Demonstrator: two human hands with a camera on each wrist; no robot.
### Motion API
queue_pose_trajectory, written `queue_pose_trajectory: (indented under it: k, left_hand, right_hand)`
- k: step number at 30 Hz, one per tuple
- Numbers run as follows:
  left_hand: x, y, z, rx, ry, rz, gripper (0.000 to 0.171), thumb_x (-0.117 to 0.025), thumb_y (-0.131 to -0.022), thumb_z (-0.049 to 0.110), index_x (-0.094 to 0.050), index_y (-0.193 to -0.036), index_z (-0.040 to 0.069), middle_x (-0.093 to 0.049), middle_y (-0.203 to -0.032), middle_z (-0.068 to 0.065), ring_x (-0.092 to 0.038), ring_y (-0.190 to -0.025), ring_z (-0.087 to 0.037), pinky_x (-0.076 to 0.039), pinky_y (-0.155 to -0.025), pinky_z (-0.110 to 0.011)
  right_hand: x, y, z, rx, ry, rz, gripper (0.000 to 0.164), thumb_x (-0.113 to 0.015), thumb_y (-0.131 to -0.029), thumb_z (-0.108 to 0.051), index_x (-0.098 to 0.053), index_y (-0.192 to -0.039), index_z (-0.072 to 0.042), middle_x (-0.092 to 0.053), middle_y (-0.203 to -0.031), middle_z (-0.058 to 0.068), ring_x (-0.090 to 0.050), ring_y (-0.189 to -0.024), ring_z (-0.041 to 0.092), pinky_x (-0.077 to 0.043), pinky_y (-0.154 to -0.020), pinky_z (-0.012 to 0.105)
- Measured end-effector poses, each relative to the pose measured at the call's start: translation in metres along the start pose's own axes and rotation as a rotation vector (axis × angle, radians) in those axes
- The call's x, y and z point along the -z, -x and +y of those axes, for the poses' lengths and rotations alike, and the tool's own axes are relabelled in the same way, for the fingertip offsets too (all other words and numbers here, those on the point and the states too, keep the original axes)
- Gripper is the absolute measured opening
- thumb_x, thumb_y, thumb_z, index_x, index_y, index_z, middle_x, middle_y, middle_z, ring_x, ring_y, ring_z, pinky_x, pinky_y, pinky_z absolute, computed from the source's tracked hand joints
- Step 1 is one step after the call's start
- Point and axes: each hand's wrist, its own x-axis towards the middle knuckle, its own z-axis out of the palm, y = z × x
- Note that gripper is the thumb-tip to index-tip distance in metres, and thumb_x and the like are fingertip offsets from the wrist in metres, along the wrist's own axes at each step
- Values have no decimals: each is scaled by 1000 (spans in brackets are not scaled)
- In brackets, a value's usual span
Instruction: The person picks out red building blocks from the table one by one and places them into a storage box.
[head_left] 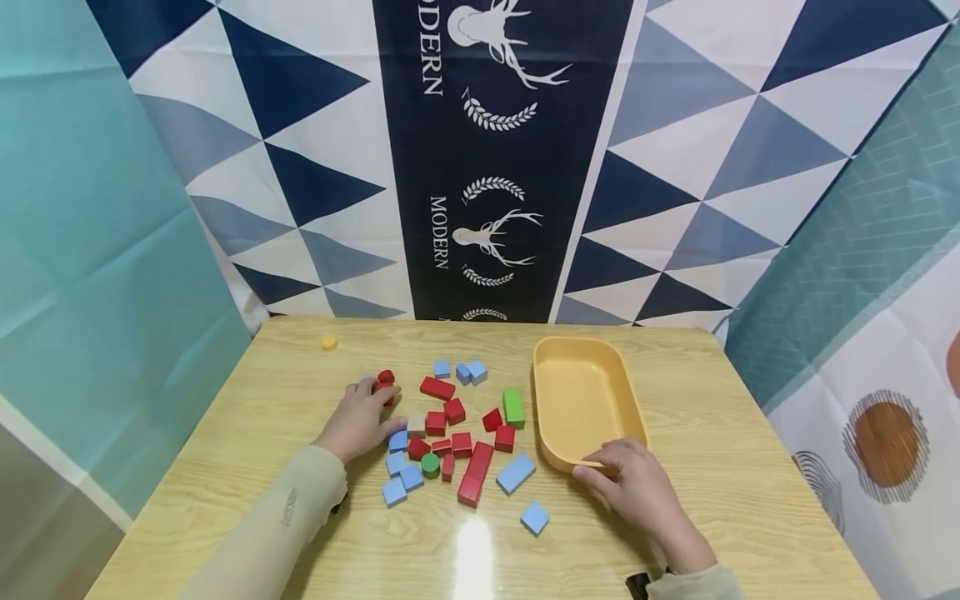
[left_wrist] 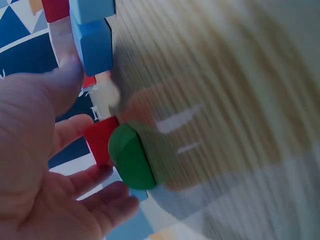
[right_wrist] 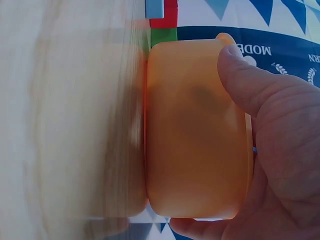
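My left hand point(head_left: 360, 422) reaches over the left edge of a spread of toy blocks. In the left wrist view its thumb is apart from its fingers, beside a blue block point(left_wrist: 95, 47). Its fingertips are right at a red block point(left_wrist: 101, 140), with a rounded green block point(left_wrist: 132, 157) against that block. My right hand point(head_left: 637, 487) grips the near rim of a yellow-orange plastic bin point(head_left: 588, 400), thumb over the rim and fingers along the outside. The bin stands on the table, right of the blocks.
Several red blocks, among them a long one point(head_left: 476, 475), lie mid-table with blue blocks around them. A green block point(head_left: 513, 408) lies near the bin's left wall, and a small yellow piece point(head_left: 329, 342) at the back left. A patterned curtain point(head_left: 495, 167) hangs behind the wooden table point(head_left: 285, 367).
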Motion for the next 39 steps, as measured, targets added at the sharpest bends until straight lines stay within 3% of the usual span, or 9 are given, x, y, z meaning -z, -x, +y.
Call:
queue_pose_trajectory:
  k: [6,14,17,19,25,28,32,35,39]
  left_hand:
    - [1,-8,5,-81,2,66,19,-72,-90,11,-71,-109,9,-57,-112,-19,-56,-98,-30,-53,-88,-46]
    - [6,-16,18,-81,48,42,13,-68,-92,8,-70,-105,8,-61,-102,-10,-57,-88,-20,-56,-82,-41]
    - [14,-18,43,-84,98,53,18,-68,-94,13,-69,-112,10,-59,-110,-8,-56,-91,-19,-55,-85,-41]
    - [19,-19,71,-132,153,85,19,-67,-95,14,-69,-114,13,-58,-115,-5,-55,-93,-17,-55,-85,-39]
    - [15,-18,168,-480,247,176,22,-68,-94,13,-68,-116,17,-56,-119,2,-51,-105,-8,-52,-90,-27]
    - [2,-21,201,-584,215,192,21,-66,-96,17,-68,-117,18,-56,-119,4,-49,-106,-5,-49,-93,-21]
    - [-20,-29,222,-605,126,135,18,-65,-97,20,-69,-115,18,-56,-113,6,-49,-100,-2,-48,-89,-16]
    - [-32,-32,227,-574,63,54,19,-66,-96,20,-69,-116,21,-58,-111,7,-51,-96,-2,-49,-88,-17]
    - [-37,-34,228,-518,60,-20,21,-66,-97,24,-69,-117,23,-59,-111,8,-52,-93,-2,-51,-87,-19]
  right_hand:
    - [-2,0,-1,-8,-2,-3,20,-79,-82,-39,-78,-86,-20,-69,-88,-6,-55,-93,17,-52,-77,48]
    - [-2,-1,-1,21,2,9,21,-80,-80,-42,-77,-83,-22,-67,-84,-11,-54,-91,14,-51,-75,45]
    - [-1,-1,-1,29,2,12,21,-80,-80,-43,-77,-83,-22,-67,-83,-11,-54,-90,14,-51,-75,45]
    - [-1,0,0,28,3,17,20,-81,-79,-42,-77,-83,-22,-67,-82,-11,-54,-90,14,-51,-75,45]
    - [-2,1,2,27,-20,35,11,-81,-80,-35,-77,-80,-25,-66,-83,-11,-53,-87,11,-52,-70,42]
    - [-3,-1,1,35,-31,30,9,-78,-84,-35,-78,-81,-26,-67,-81,-15,-51,-80,7,-51,-65,38]
    - [-5,-1,-2,29,-29,23,11,-76,-86,-37,-79,-80,-28,-67,-79,-20,-47,-71,5,-47,-59,30]
    - [-4,1,-3,23,-22,26,11,-77,-85,-38,-78,-79,-29,-67,-78,-20,-45,-68,5,-45,-57,28]
    - [-2,0,-2,19,-8,45,11,-78,-84,-38,-78,-78,-28,-67,-77,-19,-47,-69,5,-46,-58,30]
